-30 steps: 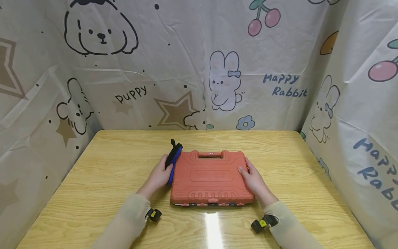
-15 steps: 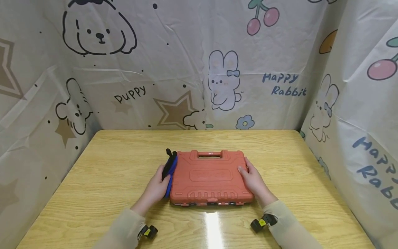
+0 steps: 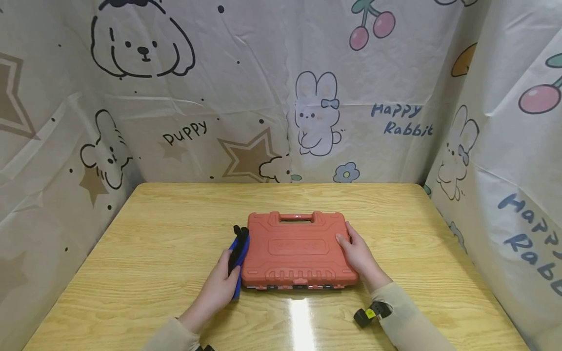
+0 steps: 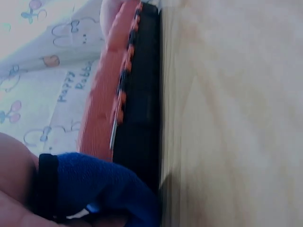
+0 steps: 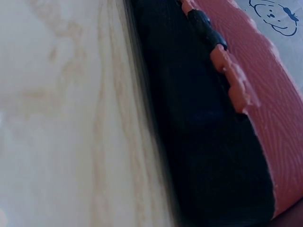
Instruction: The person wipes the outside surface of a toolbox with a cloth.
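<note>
Here, the case (image 3: pixel 298 261) stretches left to right (handle (image 3: pixel 297 216) away).

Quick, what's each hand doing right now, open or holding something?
Left hand: closed, holding the blue cloth item with black trim.
Right hand: closed, gripping the red-and-black carrying case.

Blue cloth (image 4: pixel 97 179) partly hidden by left hand (image 3: pixel 218 285).

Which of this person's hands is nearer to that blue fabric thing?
Left. The left hand grips the blue fabric beside the red case; the right hand is farther away, holding the case's right edge.
</note>
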`<state>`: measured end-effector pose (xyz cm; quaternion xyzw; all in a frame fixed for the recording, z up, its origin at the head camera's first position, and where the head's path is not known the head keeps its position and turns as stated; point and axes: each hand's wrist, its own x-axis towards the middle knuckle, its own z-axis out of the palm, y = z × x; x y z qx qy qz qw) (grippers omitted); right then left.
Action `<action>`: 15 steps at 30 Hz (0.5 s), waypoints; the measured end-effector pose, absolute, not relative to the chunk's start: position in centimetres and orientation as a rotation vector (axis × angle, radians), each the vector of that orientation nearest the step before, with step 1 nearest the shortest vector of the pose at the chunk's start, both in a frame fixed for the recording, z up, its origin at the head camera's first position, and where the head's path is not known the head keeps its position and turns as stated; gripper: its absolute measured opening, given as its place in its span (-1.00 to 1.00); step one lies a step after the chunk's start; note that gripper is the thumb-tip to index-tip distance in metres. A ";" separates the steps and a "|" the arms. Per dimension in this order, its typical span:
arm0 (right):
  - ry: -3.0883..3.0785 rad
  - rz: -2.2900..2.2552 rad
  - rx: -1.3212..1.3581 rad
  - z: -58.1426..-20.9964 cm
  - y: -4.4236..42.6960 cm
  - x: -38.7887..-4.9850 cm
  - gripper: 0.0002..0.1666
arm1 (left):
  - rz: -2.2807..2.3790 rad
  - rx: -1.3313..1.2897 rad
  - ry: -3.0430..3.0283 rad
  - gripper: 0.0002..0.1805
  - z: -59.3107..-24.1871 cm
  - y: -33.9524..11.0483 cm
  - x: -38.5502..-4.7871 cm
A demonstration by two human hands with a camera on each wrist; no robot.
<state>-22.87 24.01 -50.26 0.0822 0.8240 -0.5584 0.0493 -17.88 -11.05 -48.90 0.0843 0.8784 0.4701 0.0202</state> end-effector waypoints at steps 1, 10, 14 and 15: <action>2.506 -1.705 0.251 -50.3 24.0 -22.9 -0.18 | 1.450 0.258 2.734 -0.58 -48.9 -11.0 -17.6; 2.480 -1.729 0.255 -50.8 24.3 -23.0 -0.18 | 1.408 0.243 2.776 -0.64 -48.8 -10.5 -15.9; 2.479 -1.728 0.254 -50.6 24.2 -23.1 -0.18 | 1.407 0.256 2.774 -0.67 -48.9 -10.5 -15.4; 2.480 -1.729 0.253 -50.5 24.1 -23.1 -0.18 | 1.410 0.264 2.771 -0.67 -49.0 -10.5 -15.3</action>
